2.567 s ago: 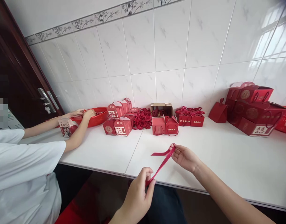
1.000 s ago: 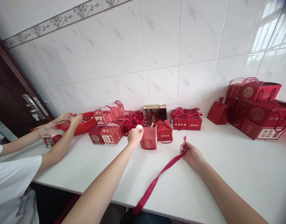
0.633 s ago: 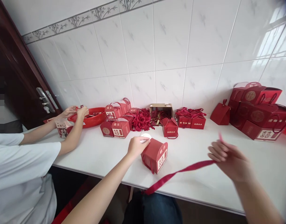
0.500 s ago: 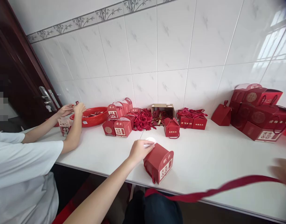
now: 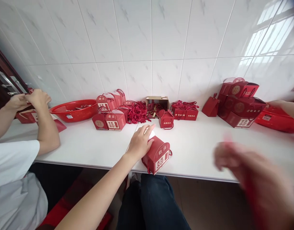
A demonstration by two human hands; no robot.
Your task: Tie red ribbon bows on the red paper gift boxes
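Observation:
A red paper gift box [image 5: 154, 152] with a rounded flap, pale printed panel and twisted cord loops stands near the table's front edge. My left hand [image 5: 140, 142] grips its far left top edge, by the white inside of another flap. Off to the right, my right hand [image 5: 243, 169] is smeared by motion above the table edge. A red ribbon [image 5: 253, 195] trails down from it, with a blurred red end by the fingertips. My right hand is apart from the box.
Along the wall stand more red boxes [image 5: 115, 120], a heap of ribbons [image 5: 138, 112], an open carton [image 5: 158, 99], a small red box [image 5: 166, 119] and stacked boxes [image 5: 243, 103]. Red basins [image 5: 75, 110] [image 5: 278, 118] flank them. A co-worker's hands [image 5: 33, 99] work at left; another person's arm [image 5: 287, 109] reaches in at right.
My right hand has come inward from the right edge, and the ribbon no longer stretches across my lap. My left hand stays at the box. The view has shifted right and down.

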